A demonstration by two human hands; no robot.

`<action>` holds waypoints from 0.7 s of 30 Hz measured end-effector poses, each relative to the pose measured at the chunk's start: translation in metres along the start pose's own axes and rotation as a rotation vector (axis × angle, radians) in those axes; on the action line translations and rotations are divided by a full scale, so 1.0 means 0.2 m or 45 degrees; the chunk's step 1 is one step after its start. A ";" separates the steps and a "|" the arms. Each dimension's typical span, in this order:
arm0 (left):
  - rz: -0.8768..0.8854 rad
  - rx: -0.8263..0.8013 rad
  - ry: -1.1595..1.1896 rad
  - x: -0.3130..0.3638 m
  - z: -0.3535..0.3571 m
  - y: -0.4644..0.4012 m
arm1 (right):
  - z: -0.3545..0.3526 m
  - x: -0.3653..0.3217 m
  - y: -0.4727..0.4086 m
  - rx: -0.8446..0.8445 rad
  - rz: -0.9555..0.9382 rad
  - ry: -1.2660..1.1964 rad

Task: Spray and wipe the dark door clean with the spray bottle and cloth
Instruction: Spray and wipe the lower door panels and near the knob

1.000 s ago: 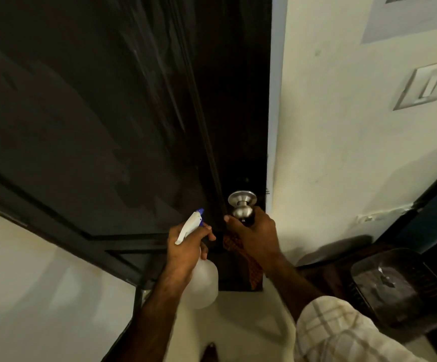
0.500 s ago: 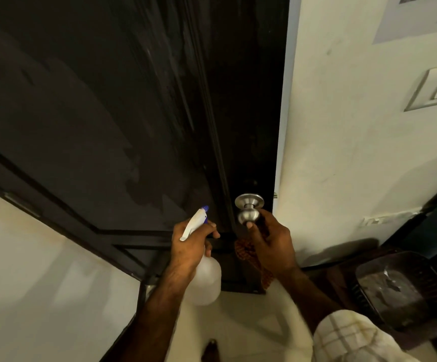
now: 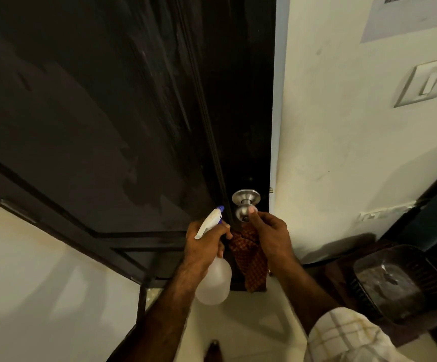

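Observation:
The dark door (image 3: 113, 113) fills the upper left, its surface streaked with damp patches and pale smears. A round metal knob (image 3: 246, 202) sits near its right edge. My left hand (image 3: 204, 244) grips the neck of a white spray bottle (image 3: 214, 283) whose nozzle, with its blue tip, points up at the door. My right hand (image 3: 269, 233) holds a red checked cloth (image 3: 251, 262) that hangs down below it, while its thumb touches the knob.
A cream wall (image 3: 342, 152) with a light switch (image 3: 421, 84) runs right of the door. A dark chair or stool (image 3: 400, 283) stands at the lower right. Pale wall and floor lie at the lower left.
My right hand has loosened off the knob, from wrapping it to only touching it with the thumb. The cloth hangs more into sight. The view has shifted slightly.

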State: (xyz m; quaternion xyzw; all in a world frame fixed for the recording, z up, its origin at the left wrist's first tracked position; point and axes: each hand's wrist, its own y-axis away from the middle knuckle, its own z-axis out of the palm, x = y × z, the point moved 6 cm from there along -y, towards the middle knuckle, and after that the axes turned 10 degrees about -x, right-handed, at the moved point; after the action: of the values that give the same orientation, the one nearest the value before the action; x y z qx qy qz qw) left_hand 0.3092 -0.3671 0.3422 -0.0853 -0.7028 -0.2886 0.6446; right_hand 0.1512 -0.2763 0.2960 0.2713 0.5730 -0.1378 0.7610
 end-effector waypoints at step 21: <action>0.025 -0.023 -0.023 0.15 -0.06 -0.31 | 0.05 -0.13 -0.50 0.185 0.202 -0.064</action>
State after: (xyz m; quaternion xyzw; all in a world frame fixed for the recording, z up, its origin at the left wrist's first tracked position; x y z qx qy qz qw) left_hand 0.2847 -0.4312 0.3537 -0.1006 -0.7049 -0.2878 0.6404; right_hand 0.0997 -0.3660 0.2972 0.3667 0.5188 -0.1253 0.7620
